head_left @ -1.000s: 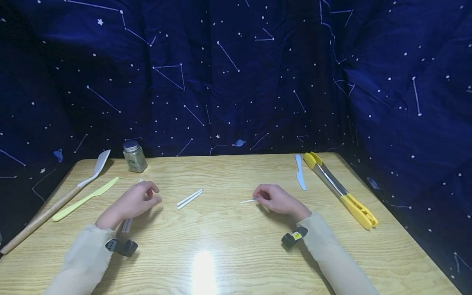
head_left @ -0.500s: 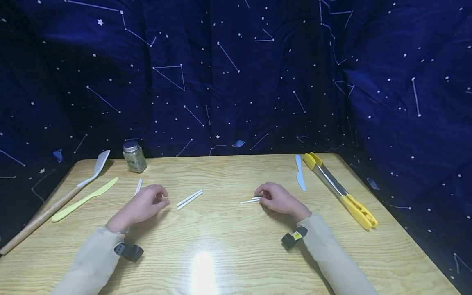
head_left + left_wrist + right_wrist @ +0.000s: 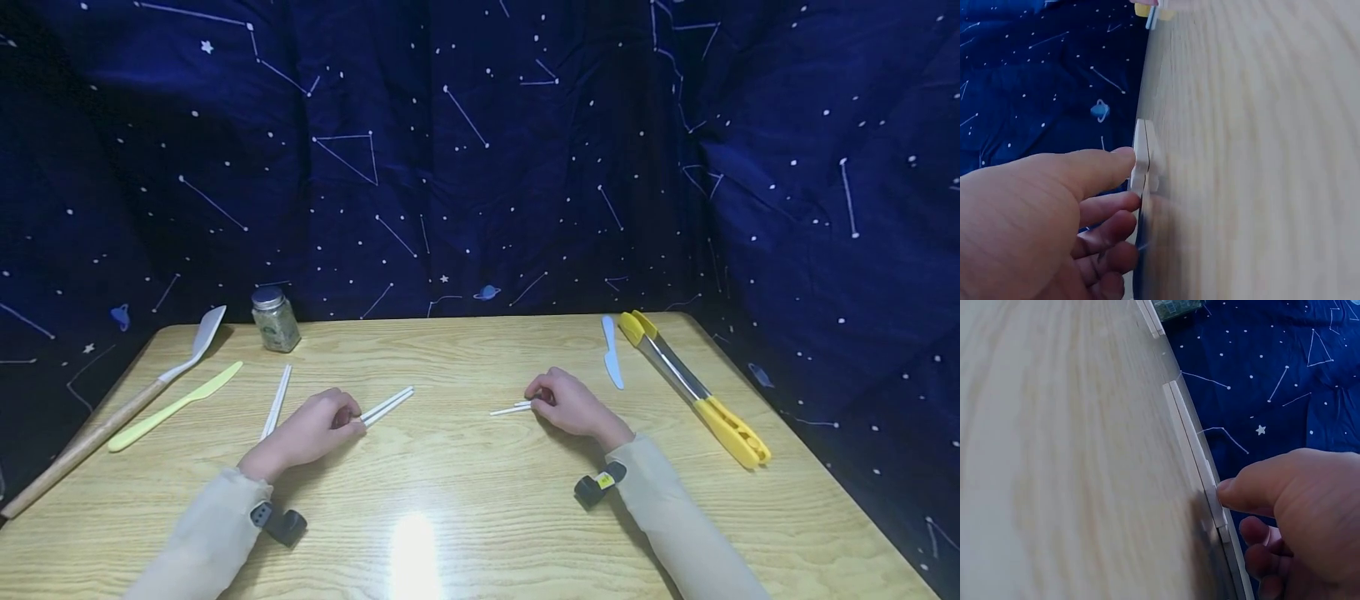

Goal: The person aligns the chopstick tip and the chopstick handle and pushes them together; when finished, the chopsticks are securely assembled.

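Note:
In the head view my left hand has its thumb and fingers at the near end of a pair of slim white sticks lying on the table. The left wrist view shows that thumb against the side of the sticks, other fingers loosely curled below. My right hand pinches the right end of a second pair of white sticks, offset from each other. In the right wrist view its thumb presses these sticks, which lie along the table. A third pair of white sticks lies left of my left hand.
On the left are a white spatula with a wooden handle, a pale yellow knife and a lidded glass jar. A light blue knife and yellow-ended tongs lie at the right. Starry dark blue cloth hangs behind the table.
My left hand has moved right, away from over the left pair of sticks, to the middle pair. My right hand has slid slightly right, showing more of its sticks.

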{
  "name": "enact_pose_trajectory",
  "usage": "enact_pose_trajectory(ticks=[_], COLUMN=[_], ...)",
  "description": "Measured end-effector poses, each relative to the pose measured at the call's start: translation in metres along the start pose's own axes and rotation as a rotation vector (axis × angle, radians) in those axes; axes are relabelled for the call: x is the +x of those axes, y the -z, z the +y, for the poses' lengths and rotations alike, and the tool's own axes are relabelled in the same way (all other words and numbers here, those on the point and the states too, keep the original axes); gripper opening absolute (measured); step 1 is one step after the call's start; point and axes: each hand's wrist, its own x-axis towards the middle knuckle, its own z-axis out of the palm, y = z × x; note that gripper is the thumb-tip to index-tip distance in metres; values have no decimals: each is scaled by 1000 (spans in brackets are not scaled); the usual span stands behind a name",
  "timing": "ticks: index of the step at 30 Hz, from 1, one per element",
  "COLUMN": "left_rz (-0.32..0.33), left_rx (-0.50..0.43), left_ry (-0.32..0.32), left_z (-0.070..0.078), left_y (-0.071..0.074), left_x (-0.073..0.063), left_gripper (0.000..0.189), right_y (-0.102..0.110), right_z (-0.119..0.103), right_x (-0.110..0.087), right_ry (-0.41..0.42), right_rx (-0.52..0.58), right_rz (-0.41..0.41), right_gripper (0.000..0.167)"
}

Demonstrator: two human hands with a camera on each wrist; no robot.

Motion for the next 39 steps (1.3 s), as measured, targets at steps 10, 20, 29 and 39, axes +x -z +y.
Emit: enact_pose_trajectory(ticks=[10, 20, 29, 39], left_rz=[60, 128, 210, 216], left_rx=[51, 43, 47, -12], left_ry=[22, 22, 65, 158], left_z=[3, 4, 3, 7], left_y=[-7, -11, -23, -29], left_x=[0, -1, 3, 5], left_gripper=[12, 16, 12, 9], right_y=[-2, -3, -2, -2], right_z=[-1, -1, -2, -2], right_x=[0, 1, 0, 0], right_ry=[1, -24, -23, -6], right_rx=[4, 1, 12, 15], right_rz=[3, -23, -32, -31], right_gripper=[10, 6, 6, 4])
